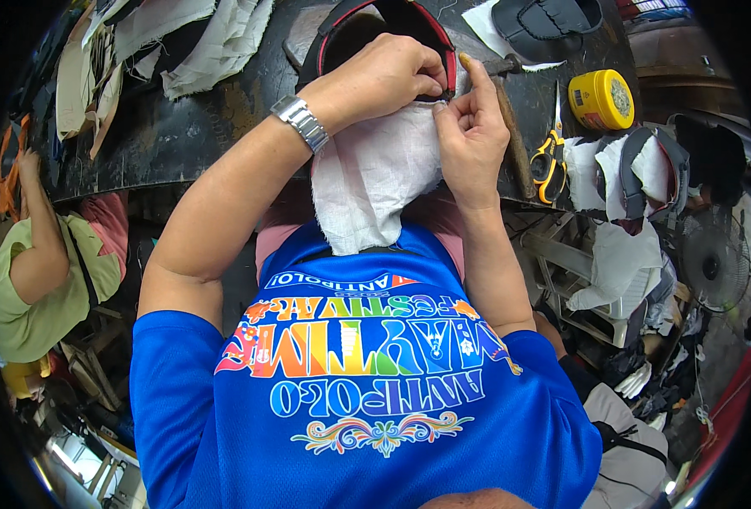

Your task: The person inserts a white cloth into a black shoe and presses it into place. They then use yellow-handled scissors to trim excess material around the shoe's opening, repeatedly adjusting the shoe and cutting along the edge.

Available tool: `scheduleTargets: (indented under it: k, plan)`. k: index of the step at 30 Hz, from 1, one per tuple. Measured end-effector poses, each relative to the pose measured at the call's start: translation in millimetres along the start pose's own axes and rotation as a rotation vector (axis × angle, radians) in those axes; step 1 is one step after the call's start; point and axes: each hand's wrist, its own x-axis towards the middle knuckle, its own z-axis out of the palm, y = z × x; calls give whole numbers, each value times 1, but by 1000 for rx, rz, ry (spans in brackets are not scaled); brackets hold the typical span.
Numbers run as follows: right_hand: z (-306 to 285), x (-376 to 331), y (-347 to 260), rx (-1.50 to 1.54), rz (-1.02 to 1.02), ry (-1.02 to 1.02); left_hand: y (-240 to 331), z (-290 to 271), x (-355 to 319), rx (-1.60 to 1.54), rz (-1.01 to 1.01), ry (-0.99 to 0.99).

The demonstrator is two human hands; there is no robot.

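Note:
At the table's near edge lies a black shoe upper with red edging, its opening facing up. A white cloth lining with frayed edges hangs from it toward my lap. My left hand, with a metal watch on its wrist, is closed, pinching the upper's edge where the cloth meets it. Close beside it is my right hand, its index finger stretched up with a yellowish smear on the tip. The right thumb rests at the cloth's edge, apart from the index finger; the other fingers curl inward.
Right of my hands lie a hammer, yellow-black scissors, a yellow tub and more shoe uppers. Another black upper sits at the far right. Cloth pieces pile up far left. A co-worker sits at left.

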Motion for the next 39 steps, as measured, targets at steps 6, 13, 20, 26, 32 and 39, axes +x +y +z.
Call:
scheduleTargets:
  k: [6, 13, 20, 26, 32, 39]
  plan:
    - [-1, 11, 0, 2, 133, -19, 0, 1, -4, -19, 33, 45]
    - [1, 15, -3, -65, 148, -13, 16, 6, -20, 190, 292, 208]
    - [0, 11, -3, -200, 79, -13, 39, 37, -82, 366, 142, 237]
    - [-10, 16, -3, -118, 204, -62, 20, 37, -94, 355, 185, 259]
    - [-16, 18, 3, -82, 258, -74, 25, 40, -89, 481, 111, 219]
    - [-30, 23, 0, -428, 213, 42, 28, 43, -85, 546, 114, 216]
